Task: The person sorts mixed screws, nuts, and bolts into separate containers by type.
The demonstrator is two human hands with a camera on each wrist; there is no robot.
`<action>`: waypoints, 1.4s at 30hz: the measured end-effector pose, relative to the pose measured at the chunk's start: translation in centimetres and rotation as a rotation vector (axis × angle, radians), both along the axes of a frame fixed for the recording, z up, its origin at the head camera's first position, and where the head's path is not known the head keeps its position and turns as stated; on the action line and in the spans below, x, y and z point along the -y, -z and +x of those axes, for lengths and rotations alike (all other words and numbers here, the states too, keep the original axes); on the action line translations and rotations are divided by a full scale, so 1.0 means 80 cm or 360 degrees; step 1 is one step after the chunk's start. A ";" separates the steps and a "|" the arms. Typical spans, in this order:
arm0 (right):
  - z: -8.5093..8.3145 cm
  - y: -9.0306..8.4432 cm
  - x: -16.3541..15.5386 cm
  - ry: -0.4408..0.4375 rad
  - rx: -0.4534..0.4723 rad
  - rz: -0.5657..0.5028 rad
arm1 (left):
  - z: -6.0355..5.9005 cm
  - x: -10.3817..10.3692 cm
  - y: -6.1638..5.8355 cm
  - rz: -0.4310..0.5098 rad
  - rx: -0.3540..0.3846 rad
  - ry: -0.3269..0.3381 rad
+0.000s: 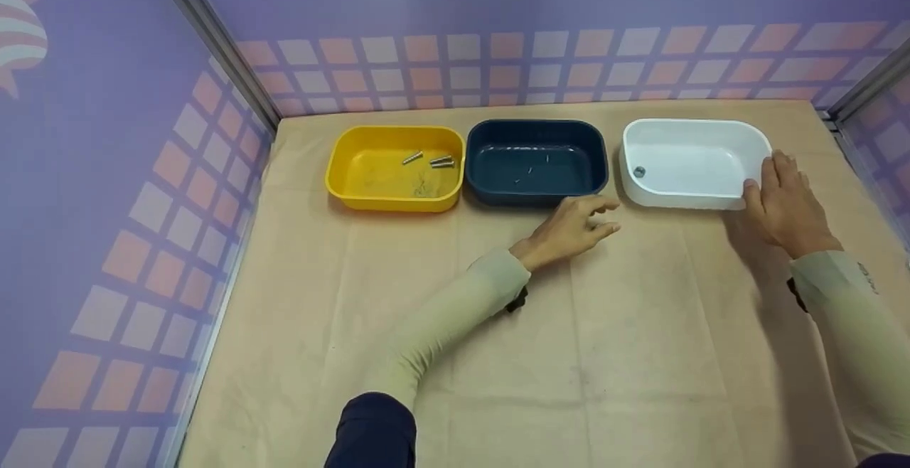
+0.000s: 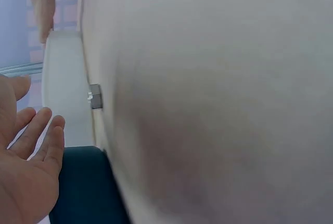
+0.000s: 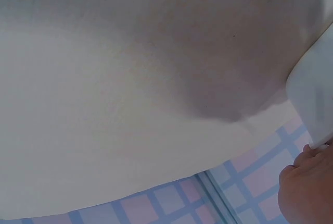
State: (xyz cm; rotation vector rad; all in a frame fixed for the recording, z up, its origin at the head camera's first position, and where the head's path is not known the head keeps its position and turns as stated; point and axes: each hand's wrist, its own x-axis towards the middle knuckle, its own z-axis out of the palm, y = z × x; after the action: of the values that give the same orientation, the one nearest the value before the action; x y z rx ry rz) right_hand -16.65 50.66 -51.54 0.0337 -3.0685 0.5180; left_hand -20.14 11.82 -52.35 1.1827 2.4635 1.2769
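Note:
Three bins stand in a row at the back of the table: a yellow bin (image 1: 394, 168) with a few bolts (image 1: 441, 162), a dark blue bin (image 1: 537, 162) with small screws, and a white bin (image 1: 693, 162) with one nut (image 1: 639, 171). My left hand (image 1: 583, 222) hovers in front of the blue bin's right corner, fingers relaxed and empty (image 2: 26, 166). My right hand (image 1: 782, 198) rests against the white bin's right end, fingers straight along the wall, thumb at the front rim (image 3: 307, 182). A small grey metal piece (image 2: 95, 97) lies at the foot of the white bin (image 2: 65, 88).
A beige cloth (image 1: 569, 354) covers the table. Purple tiled walls (image 1: 498, 62) close in the back and both sides, with metal corner posts (image 1: 213, 34). The blue bin touches the yellow one; a gap separates it from the white bin.

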 end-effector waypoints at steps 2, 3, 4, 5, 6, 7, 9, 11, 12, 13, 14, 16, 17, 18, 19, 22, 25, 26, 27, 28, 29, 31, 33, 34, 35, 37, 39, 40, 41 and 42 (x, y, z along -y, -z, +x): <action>0.000 0.000 0.000 0.0005 0.0001 0.0000 | 0.000 0.001 0.005 -0.0046 -0.0005 0.0000; 0.000 0.000 0.000 0.0005 0.0001 -0.0001 | -0.001 0.002 0.007 -0.0073 -0.0007 -0.0001; -0.001 0.000 0.000 0.0004 -0.0003 -0.0004 | -0.001 0.003 0.009 -0.0101 -0.0013 -0.0002; -0.001 0.000 0.000 0.0001 -0.0005 -0.0005 | -0.001 0.004 0.011 -0.0126 -0.0018 -0.0007; -0.001 0.000 0.000 -0.0001 -0.0006 -0.0008 | -0.001 0.004 0.012 -0.0156 -0.0015 -0.0009; -0.001 0.000 0.000 -0.0005 -0.0008 -0.0015 | -0.002 0.005 0.014 -0.0186 -0.0012 -0.0012; -0.001 0.000 0.000 -0.0009 -0.0002 -0.0028 | -0.002 0.006 0.017 -0.0240 -0.0013 -0.0021; -0.001 0.000 0.000 -0.0010 0.0008 -0.0033 | -0.002 0.007 0.018 -0.0290 -0.0020 -0.0034; -0.001 0.000 0.000 -0.0010 0.0011 -0.0034 | -0.002 0.007 0.019 -0.0311 -0.0021 -0.0037; -0.001 0.000 0.000 -0.0009 0.0014 -0.0035 | -0.002 0.008 0.019 -0.0324 -0.0022 -0.0042; -0.001 0.000 0.000 -0.0009 0.0016 -0.0036 | -0.002 0.008 0.019 -0.0332 -0.0022 -0.0042; -0.001 0.000 0.001 -0.0010 0.0013 -0.0034 | -0.001 0.008 0.019 -0.0350 -0.0024 -0.0040; -0.001 0.000 0.001 -0.0016 0.0009 -0.0044 | -0.001 0.008 0.019 -0.0357 -0.0019 -0.0039; -0.001 0.000 0.000 -0.0021 0.0004 -0.0055 | -0.001 0.008 0.019 -0.0369 -0.0018 -0.0039; -0.001 -0.001 0.000 -0.0026 -0.0002 -0.0063 | -0.001 0.007 0.019 -0.0379 -0.0020 -0.0040; -0.001 -0.001 0.000 -0.0036 -0.0023 -0.0086 | -0.001 0.006 0.020 -0.0407 -0.0034 -0.0039; 0.001 -0.001 0.001 -0.0026 -0.0026 -0.0083 | -0.001 0.006 0.022 -0.0405 -0.0047 -0.0047; 0.001 -0.001 0.001 -0.0022 -0.0023 -0.0077 | -0.001 0.006 0.022 -0.0399 -0.0048 -0.0048; 0.001 -0.001 0.001 -0.0018 -0.0021 -0.0069 | -0.001 0.006 0.023 -0.0391 -0.0048 -0.0050; 0.002 -0.001 0.002 -0.0016 -0.0016 -0.0063 | -0.001 0.005 0.023 -0.0386 -0.0049 -0.0052; 0.002 -0.002 0.002 -0.0015 -0.0013 -0.0059 | -0.001 0.005 0.024 -0.0381 -0.0050 -0.0053; 0.002 -0.002 0.002 -0.0016 -0.0012 -0.0051 | -0.001 0.005 0.024 -0.0375 -0.0045 -0.0053; 0.002 -0.002 0.001 -0.0013 -0.0007 -0.0050 | -0.002 0.005 0.024 -0.0374 -0.0041 -0.0052; 0.001 -0.003 0.001 -0.0012 -0.0002 -0.0050 | -0.002 0.005 0.024 -0.0374 -0.0038 -0.0052; 0.001 -0.003 0.001 -0.0010 0.0002 -0.0050 | -0.002 0.005 0.024 -0.0371 -0.0036 -0.0051; 0.000 -0.003 0.001 -0.0006 0.0010 -0.0045 | -0.002 0.005 0.023 -0.0373 -0.0034 -0.0049; 0.000 -0.002 0.000 -0.0002 0.0020 -0.0038 | -0.002 0.005 0.024 -0.0372 -0.0033 -0.0047; 0.000 -0.001 0.000 0.0001 0.0022 -0.0034 | -0.001 0.005 0.024 -0.0377 -0.0032 -0.0046; 0.001 -0.001 0.001 0.0004 0.0023 -0.0031 | -0.001 0.005 0.024 -0.0381 -0.0032 -0.0043; 0.001 0.000 0.000 0.0005 0.0023 -0.0029 | -0.001 0.005 0.024 -0.0385 -0.0030 -0.0041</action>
State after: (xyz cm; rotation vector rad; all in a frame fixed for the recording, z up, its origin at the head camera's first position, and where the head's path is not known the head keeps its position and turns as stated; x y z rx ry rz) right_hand -16.56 50.64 -51.52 0.0245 -3.0772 0.5486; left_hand -20.25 11.45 -54.28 1.1096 2.5645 0.9422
